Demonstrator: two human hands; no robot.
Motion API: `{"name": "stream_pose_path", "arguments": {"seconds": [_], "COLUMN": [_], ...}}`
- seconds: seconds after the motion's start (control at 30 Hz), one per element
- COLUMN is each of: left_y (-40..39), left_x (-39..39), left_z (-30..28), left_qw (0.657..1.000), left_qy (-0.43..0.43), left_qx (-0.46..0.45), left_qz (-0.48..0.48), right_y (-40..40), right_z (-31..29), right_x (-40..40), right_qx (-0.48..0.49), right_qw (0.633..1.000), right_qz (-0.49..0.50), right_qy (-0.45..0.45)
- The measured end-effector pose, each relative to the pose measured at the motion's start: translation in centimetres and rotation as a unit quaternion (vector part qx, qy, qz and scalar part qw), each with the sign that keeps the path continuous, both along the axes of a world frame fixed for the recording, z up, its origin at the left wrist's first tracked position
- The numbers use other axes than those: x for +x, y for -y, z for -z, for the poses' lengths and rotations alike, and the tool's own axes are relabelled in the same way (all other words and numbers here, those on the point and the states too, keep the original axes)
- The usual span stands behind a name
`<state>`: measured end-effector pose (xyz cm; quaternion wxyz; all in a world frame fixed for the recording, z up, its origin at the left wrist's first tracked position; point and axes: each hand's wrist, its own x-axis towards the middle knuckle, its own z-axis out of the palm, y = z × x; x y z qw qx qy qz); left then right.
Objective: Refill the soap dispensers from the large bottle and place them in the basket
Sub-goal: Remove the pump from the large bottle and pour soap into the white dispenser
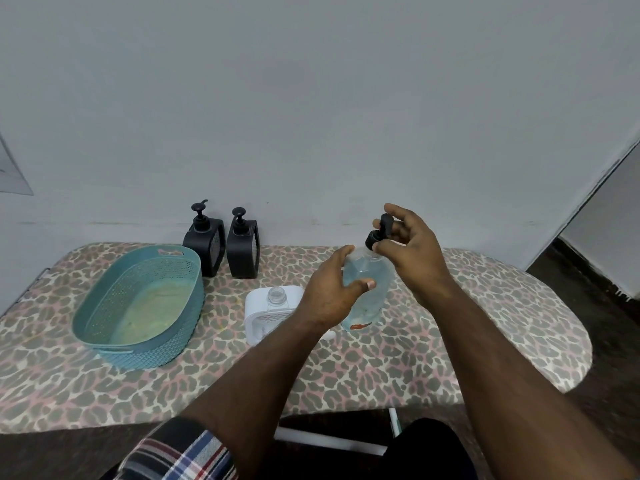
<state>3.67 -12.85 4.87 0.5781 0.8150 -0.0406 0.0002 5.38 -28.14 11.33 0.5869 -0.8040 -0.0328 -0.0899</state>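
Note:
A large clear bottle (370,289) of pale blue liquid stands on the table, right of centre. My left hand (329,289) grips its body. My right hand (412,251) pinches its black pump top (379,233) at the neck. A white soap dispenser (270,306) with an uncapped clear neck sits just left of the bottle, partly hidden by my left arm. Two black dispensers (204,244) (242,249) with pumps on stand at the back by the wall. A teal perforated basket (145,303) lies to the left, holding no dispensers.
The table (450,341) is an ironing board with a leopard-print cover, its rounded end at the right. A grey wall rises right behind it. Dark floor shows at the right and below the front edge.

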Motion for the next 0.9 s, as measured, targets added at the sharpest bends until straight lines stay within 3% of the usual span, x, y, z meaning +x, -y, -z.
{"name": "stream_pose_path", "arguments": {"seconds": [0.17, 0.6, 0.9], "left_y": [0.1, -0.1, 0.0], "left_x": [-0.1, -0.2, -0.2], "left_z": [-0.1, -0.1, 0.0], "left_qw": [1.0, 1.0, 1.0], "left_qy": [0.002, 0.01, 0.006], "left_qx": [0.0, 0.001, -0.011], "left_qz": [0.001, 0.0, -0.002], "right_y": [-0.2, 1.3, 2.3], "right_z": [-0.3, -3.4, -4.5], "right_x": [0.2, 0.4, -0.5], "right_qx": [-0.039, 0.16, 0.223], "right_qw": [0.999, 0.969, 0.941], "right_qz": [0.008, 0.103, 0.153], "right_qy": [0.022, 0.156, 0.204]}}
